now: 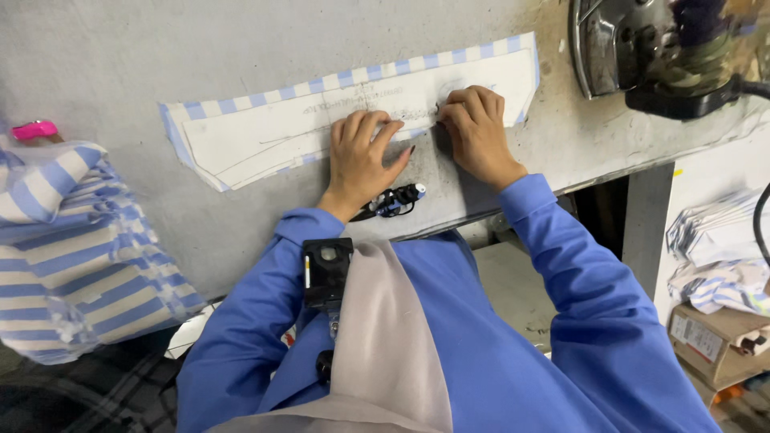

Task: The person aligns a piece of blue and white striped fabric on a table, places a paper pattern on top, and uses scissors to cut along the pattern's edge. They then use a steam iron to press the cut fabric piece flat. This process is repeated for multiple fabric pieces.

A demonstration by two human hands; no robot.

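Observation:
A long curved white paper pattern lies on a strip of blue-and-white striped fabric on the grey worktable. My left hand presses flat on the lower edge of the pattern, fingers spread. My right hand sits just to its right, fingers curled down on the pattern's lower edge; I cannot tell whether they pinch anything. A small dark tool with a blue tip lies on the table just below my left wrist.
A pile of blue-and-white striped fabric hangs off the table at the left, with a pink object above it. A metal iron rests at the top right. A cardboard box and folded cloth pieces lie below right.

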